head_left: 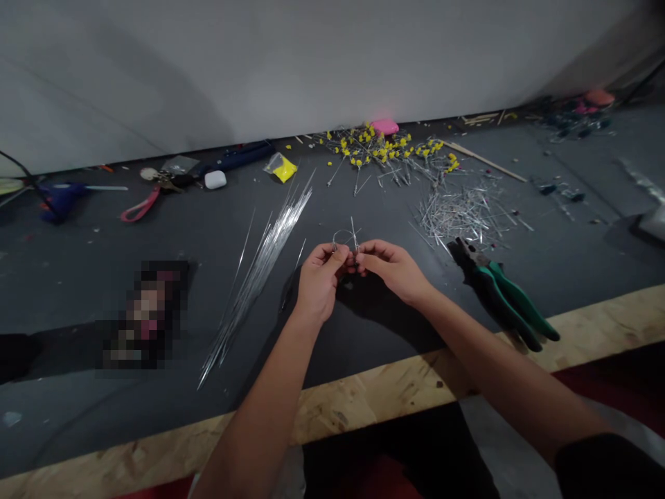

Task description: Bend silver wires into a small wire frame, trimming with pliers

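My left hand (319,277) and my right hand (389,267) meet over the dark table mat, fingertips pinched together on a thin silver wire (346,239) bent into a small loop that rises just above the fingers. A long bundle of straight silver wires (260,267) lies on the mat left of my left hand. Green-handled pliers (499,291) rest on the mat right of my right hand.
A heap of short cut wires (462,208) and a pile of wires with yellow beads (384,149) lie farther back. A pink block (384,126), yellow packet (283,168), white case (215,179), pink scissors (139,206) and blue glue gun (59,197) line the wall. The wooden table edge (364,402) runs near me.
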`<state>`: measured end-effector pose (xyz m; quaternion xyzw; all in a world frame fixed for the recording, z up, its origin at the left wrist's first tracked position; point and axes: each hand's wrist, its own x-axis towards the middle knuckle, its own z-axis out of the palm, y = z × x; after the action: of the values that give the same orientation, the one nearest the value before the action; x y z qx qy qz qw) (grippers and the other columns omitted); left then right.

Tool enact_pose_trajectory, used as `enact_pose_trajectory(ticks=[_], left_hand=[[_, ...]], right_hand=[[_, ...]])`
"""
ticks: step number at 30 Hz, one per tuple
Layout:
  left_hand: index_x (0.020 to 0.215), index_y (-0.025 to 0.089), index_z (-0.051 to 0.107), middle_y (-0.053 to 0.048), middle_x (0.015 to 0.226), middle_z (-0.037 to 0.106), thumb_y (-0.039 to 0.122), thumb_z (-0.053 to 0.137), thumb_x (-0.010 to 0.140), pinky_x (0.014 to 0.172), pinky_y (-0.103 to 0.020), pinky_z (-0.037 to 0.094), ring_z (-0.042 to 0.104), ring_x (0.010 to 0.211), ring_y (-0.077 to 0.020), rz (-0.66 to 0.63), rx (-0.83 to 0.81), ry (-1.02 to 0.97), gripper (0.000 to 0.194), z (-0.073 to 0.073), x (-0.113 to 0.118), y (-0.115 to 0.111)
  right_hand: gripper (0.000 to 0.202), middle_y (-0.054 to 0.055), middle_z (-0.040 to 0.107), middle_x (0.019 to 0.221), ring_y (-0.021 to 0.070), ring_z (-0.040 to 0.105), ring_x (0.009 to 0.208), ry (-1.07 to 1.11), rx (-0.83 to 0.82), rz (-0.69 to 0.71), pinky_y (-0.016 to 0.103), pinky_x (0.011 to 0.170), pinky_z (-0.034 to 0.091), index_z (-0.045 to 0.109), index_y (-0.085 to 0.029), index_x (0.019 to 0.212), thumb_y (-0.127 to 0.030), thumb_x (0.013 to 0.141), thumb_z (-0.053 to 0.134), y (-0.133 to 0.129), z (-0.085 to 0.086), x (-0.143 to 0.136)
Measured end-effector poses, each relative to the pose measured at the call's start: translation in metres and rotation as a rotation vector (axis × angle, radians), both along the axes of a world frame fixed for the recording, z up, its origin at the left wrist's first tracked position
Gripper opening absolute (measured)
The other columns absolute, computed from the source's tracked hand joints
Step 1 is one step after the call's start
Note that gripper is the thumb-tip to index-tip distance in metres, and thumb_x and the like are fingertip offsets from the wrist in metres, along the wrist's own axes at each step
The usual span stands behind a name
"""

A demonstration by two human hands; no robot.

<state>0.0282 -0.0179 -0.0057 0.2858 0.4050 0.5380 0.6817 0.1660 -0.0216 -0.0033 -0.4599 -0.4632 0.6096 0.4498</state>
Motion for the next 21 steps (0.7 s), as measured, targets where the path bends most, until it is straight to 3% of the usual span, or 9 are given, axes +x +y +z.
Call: enact_pose_trajectory(ticks=[15,17,21], left_hand=[[0.084,0.014,0.063,0.001,0.071,0.063,0.023,0.075,0.064,0.061,-0.022,0.047,0.057,0.058,-0.0075,-0.038,0.033,0.138,0.025,-0.0013,-0.0004,0.0002],[0.094,0.015,0.063,0.002,0.070,0.063,0.023,0.075,0.065,0.064,-0.023,0.048,0.058,0.060,-0.0077,-0.037,0.041,0.133,0.032,-0.0018,-0.0005,0.0003],[0.125,0.026,0.049,0.004,0.075,0.063,0.022,0.074,0.067,0.068,-0.024,0.050,0.059,0.067,-0.0092,0.012,0.100,0.202,0.064,-0.0027,-0.0027,0.0017]], right_hand=[[0.012,-0.003,0.060,0.069,0.0088,0.055,0.065,0.011,0.008,-0.021,0.026,0.067,0.044,0.063,-0.019,0.082,-0.027,0.073,0.066,0.0006,-0.0010,0.0014],[0.014,-0.003,0.060,0.069,0.0092,0.055,0.064,0.020,0.004,-0.022,0.026,0.067,0.044,0.062,-0.018,0.081,-0.028,0.072,0.066,0.0010,-0.0010,0.0006],[0.015,-0.004,0.058,0.066,0.0090,0.053,0.061,0.005,-0.004,-0.067,0.026,0.065,0.044,0.062,-0.019,0.082,-0.029,0.072,0.066,0.0030,-0.0013,0.0010]])
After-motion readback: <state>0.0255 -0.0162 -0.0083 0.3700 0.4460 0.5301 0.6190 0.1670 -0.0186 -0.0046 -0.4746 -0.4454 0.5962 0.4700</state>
